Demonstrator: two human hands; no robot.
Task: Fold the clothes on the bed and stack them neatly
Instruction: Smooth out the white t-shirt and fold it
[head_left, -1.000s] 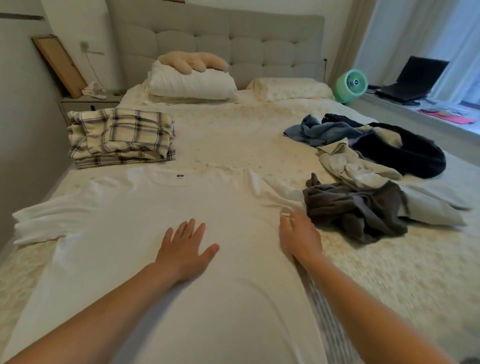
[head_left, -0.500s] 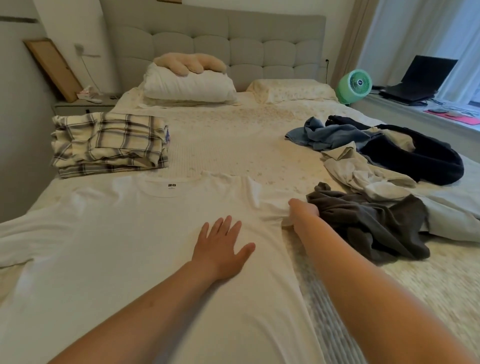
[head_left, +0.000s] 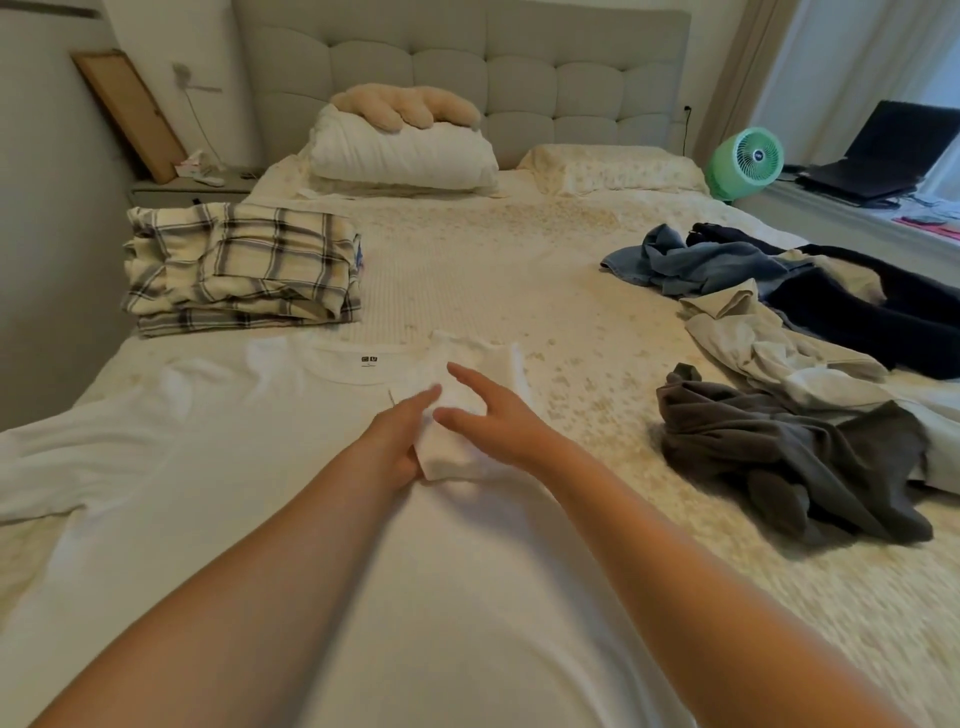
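step: fold sleeve inward | white cotton T-shirt (head_left: 291, 467), frame centre | left hand (head_left: 397, 441) pins folded sleeve, grip unclear | right hand (head_left: 493, 415) fingers apart, smoothing | advice: press crease flat, keep edge straight

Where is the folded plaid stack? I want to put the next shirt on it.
The folded plaid stack sits on the bed's left side, just beyond the white T-shirt's collar.

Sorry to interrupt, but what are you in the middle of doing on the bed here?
A person is folding a white T-shirt spread flat on the bed. The right sleeve is turned in over the chest, with the left hand and right hand on it. A folded plaid stack sits beyond; unfolded clothes wait to the right.
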